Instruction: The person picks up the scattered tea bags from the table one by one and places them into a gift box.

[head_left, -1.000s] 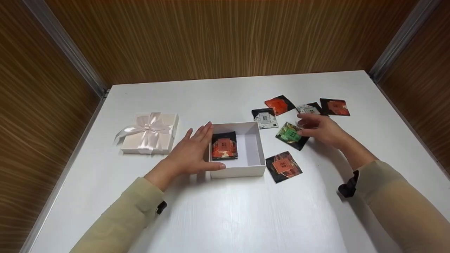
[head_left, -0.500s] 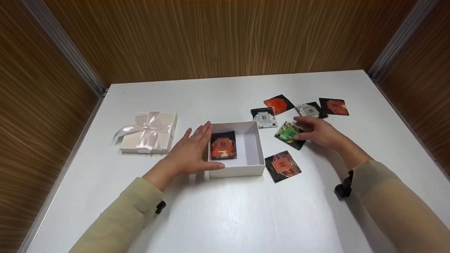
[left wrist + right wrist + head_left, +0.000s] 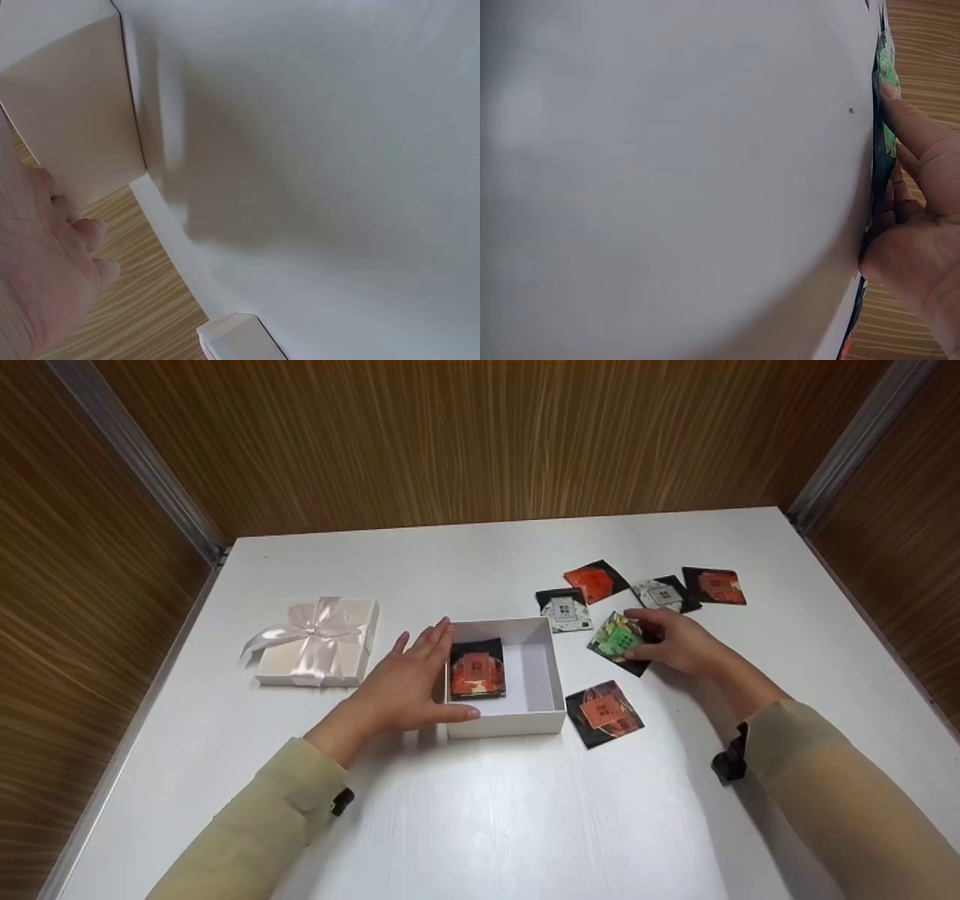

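My left hand (image 3: 405, 686) rests against an open white box (image 3: 506, 725), with straight fingers along its left wall and the thumb over the front rim. Inside the box, on the left, lies a stack of red-and-black tea bag sachets (image 3: 478, 669). To the right of the box, my right hand (image 3: 679, 641) pinches the right side of a green-labelled tea bag sachet (image 3: 615, 639). In the right wrist view the thumb lies on the green face of this sachet (image 3: 887, 71), and the other fingers are partly hidden behind it.
A pale box lid (image 3: 281, 667) with a satin bow stands at the left. Around the right hand lie a white-labelled sachet (image 3: 564, 610), an orange one (image 3: 596, 581), another white one (image 3: 664, 594), a red one (image 3: 714, 586) and an orange-red one (image 3: 604, 714). Wood-grain panels (image 3: 480, 442) enclose the table.
My right hand has moved slightly left onto the green-labelled sachet and taken hold of it; the sachet's far edge has risen a little. The left hand and box have stayed put.
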`<state>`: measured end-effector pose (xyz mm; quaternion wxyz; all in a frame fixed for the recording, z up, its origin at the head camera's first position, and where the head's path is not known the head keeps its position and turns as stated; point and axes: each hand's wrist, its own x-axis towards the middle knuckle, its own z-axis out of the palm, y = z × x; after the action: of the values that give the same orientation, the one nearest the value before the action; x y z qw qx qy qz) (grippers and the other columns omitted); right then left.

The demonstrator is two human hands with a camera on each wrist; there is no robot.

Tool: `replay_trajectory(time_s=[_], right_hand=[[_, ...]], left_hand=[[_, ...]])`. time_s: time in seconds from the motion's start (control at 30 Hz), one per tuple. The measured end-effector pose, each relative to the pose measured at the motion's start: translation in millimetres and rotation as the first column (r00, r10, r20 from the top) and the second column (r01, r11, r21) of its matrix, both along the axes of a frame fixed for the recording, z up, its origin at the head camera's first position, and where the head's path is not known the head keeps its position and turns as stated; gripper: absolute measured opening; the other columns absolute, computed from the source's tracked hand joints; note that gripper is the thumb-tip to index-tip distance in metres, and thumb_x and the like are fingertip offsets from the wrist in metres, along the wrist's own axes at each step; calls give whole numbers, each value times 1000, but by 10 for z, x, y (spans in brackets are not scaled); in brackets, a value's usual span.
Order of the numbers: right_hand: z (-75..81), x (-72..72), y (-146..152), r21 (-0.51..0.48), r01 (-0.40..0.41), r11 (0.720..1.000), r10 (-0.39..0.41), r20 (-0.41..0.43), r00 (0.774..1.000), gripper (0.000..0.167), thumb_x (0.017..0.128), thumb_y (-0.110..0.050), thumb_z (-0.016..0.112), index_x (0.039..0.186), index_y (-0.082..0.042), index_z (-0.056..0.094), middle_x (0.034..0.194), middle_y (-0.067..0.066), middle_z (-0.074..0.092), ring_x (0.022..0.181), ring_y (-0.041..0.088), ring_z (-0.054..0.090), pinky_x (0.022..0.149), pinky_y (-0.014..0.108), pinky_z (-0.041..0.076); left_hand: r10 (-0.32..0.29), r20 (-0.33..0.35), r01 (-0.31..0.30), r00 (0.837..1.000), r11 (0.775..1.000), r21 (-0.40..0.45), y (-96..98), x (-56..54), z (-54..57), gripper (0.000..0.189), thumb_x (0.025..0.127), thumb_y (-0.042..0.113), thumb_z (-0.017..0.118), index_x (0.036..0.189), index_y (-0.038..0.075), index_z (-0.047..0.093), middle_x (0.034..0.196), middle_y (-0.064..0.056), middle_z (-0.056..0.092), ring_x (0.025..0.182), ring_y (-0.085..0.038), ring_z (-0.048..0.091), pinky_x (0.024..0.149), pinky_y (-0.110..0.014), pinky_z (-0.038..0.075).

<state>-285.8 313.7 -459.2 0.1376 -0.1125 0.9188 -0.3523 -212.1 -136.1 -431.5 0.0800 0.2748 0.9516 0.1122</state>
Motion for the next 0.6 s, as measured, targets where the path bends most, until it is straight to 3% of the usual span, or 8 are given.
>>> replay_trajectory(time_s=[0.37,0.5,0.6], right_hand=[[-5,-20,-3,39,28,999,-29,11,1000,78,99,-34,78,164,-11,42,159,30,43,148,46,38,123,63,28],[-23,-35,-12,46,48,998,-49,5,999,72,102,-36,74,163,-10,44,149,27,51,135,40,48,117,58,36],[-27,-33,-7,44,50,998,-49,-9,999,67,105,-35,70,161,-9,46,134,23,57,118,34,51,103,50,41]], left_hand=[[-8,-4,7,1000,1000,-7,1,-16,-10,135,82,96,48,170,5,2,178,-10,-3,163,-30,9,131,-51,6],[-6,-2,6,1000,1000,-8,-4,-17,-12,136,82,97,47,170,5,2,178,-9,-3,164,-29,8,131,-51,5],[-3,4,3,1000,1000,-12,-1,-14,-7,136,82,97,48,170,5,1,178,-9,-3,164,-27,6,131,-50,5]])
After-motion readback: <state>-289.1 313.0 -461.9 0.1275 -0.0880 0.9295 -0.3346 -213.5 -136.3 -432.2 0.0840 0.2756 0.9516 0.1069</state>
